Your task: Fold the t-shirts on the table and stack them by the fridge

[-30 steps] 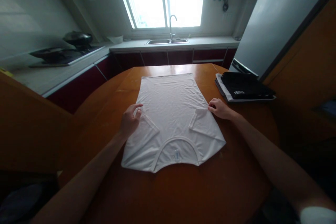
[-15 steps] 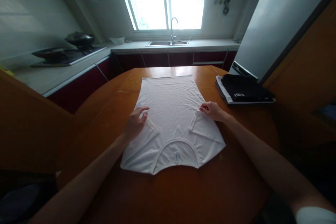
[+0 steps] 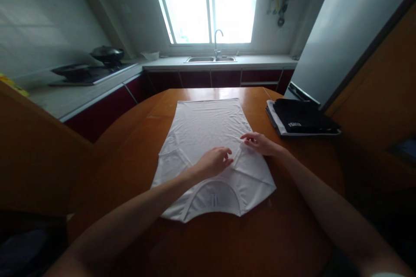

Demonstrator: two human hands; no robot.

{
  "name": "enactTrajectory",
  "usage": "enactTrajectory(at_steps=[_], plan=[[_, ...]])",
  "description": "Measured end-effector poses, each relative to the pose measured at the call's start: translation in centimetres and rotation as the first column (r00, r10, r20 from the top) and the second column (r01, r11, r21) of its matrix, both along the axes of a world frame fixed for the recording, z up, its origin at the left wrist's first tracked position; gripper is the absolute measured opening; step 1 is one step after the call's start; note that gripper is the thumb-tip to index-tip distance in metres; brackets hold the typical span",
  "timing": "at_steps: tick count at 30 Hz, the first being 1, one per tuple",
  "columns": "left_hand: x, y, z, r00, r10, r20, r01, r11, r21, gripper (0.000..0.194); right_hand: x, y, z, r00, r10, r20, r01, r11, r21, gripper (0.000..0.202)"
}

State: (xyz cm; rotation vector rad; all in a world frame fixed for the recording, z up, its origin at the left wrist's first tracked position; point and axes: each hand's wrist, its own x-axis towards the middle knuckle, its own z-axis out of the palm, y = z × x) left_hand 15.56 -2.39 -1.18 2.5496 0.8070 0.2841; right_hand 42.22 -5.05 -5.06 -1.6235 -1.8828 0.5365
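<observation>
A white T-shirt [image 3: 208, 125] lies spread on the wooden table, neckline toward me and hem toward the window. Both sleeves are turned inward over its body. My left hand [image 3: 215, 161] reaches across the middle of the shirt, close to the inner edge of the right sleeve; its fingers are bent and apart, with nothing between them. At the shirt's right side edge, just above that sleeve, is my right hand [image 3: 257, 142]. Its fingers are loosely spread over the cloth, and no fabric shows pinched in them.
Folded dark and white clothes [image 3: 302, 117] are stacked at the right of the wooden table [image 3: 130, 147]. A counter with a sink [image 3: 211, 59] runs under the window. Pans [image 3: 107, 54] stand on the stove at left, and a fridge [image 3: 338, 30] rises at right.
My left hand has moved right, from the shirt's left edge to its middle. My right hand has shifted slightly left and its fingers have spread. The view has tilted up a little.
</observation>
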Motion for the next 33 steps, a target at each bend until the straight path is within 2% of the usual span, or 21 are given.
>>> enactTrajectory(at_steps=[4, 9, 13, 17, 19, 24, 28, 33], plan=[[1.2, -1.2, -0.2, 0.999, 0.018, -0.033, -0.018, 1.000, 0.011, 0.017, -0.2, 0.3, -0.6, 0.998, 0.045, -0.040, -0.043, 0.998, 0.039, 0.025], [1.1, -2.2, -1.3, 1.000, 0.015, -0.016, -0.015, 1.000, 0.002, 0.010, -0.1, 1.1, -1.2, 0.992, 0.072, -0.106, -0.069, 0.997, 0.031, 0.026], [0.9, -2.4, -2.0, 0.999, 0.029, 0.019, -0.028, 0.999, -0.021, 0.009, 0.4, 1.8, -0.2, 0.990, 0.129, -0.060, -0.133, 0.988, -0.075, 0.023], [0.8, -2.5, -2.2, 0.996, 0.081, 0.049, -0.079, 0.996, -0.039, 0.025, 0.8, 2.8, 1.3, 0.971, 0.225, -0.082, -0.235, 0.961, -0.146, 0.021], [0.8, -2.5, -2.3, 0.993, 0.111, 0.031, -0.111, 0.994, -0.024, 0.026, 0.9, 3.5, 1.7, 0.967, 0.240, -0.089, -0.252, 0.954, -0.164, 0.022], [0.9, -2.3, -2.5, 0.992, 0.128, 0.013, -0.128, 0.992, 0.007, 0.005, 0.8, 4.6, 1.8, 0.966, 0.252, -0.049, -0.257, 0.948, -0.187, 0.026], [1.0, -2.4, -2.3, 0.990, 0.106, 0.097, -0.106, 0.994, -0.006, 0.005, 0.5, 4.6, 1.5, 0.968, 0.245, -0.046, -0.249, 0.952, -0.177, 0.023], [1.4, -2.4, -2.1, 0.967, 0.156, 0.203, -0.126, 0.980, -0.153, 0.006, 0.2, 4.4, 1.2, 0.970, 0.173, -0.172, -0.203, 0.963, -0.178, 0.028]])
